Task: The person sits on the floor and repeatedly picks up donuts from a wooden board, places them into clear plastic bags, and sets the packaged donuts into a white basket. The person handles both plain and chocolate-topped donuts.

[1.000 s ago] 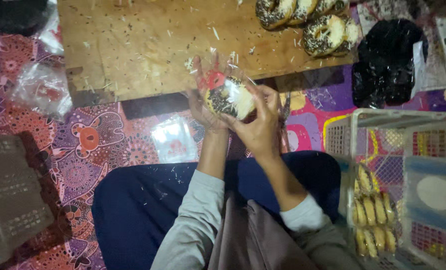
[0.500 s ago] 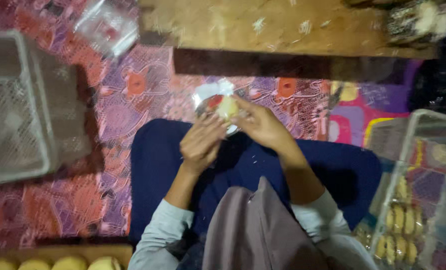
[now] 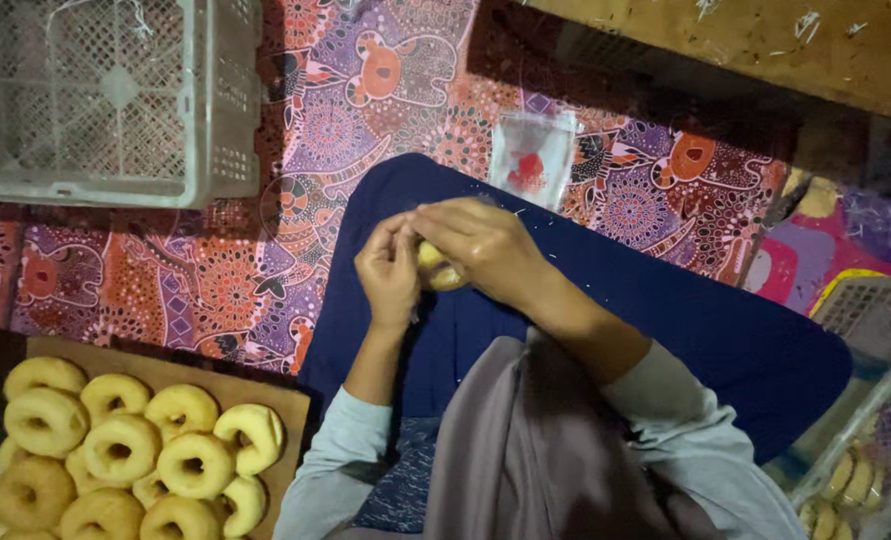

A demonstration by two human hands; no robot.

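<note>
— Patterned floor cloth [image 3: 216,290] all around, grey crate [image 3: 116,100] at top left, and both hands meet over the blue lap [image 3: 666,320].
— Left hand [image 3: 388,272] and right hand [image 3: 476,245] pinch one pale doughnut [image 3: 436,272] between them; it looks like handling a single piece.
— Next move needs a steady grip, I'd judge. Empty clear bag [image 3: 534,155] lies just beyond.
— Fingers hide most of the doughnut. Plain doughnuts on the board [image 3: 286,400] are cut off at the corner.
</note>
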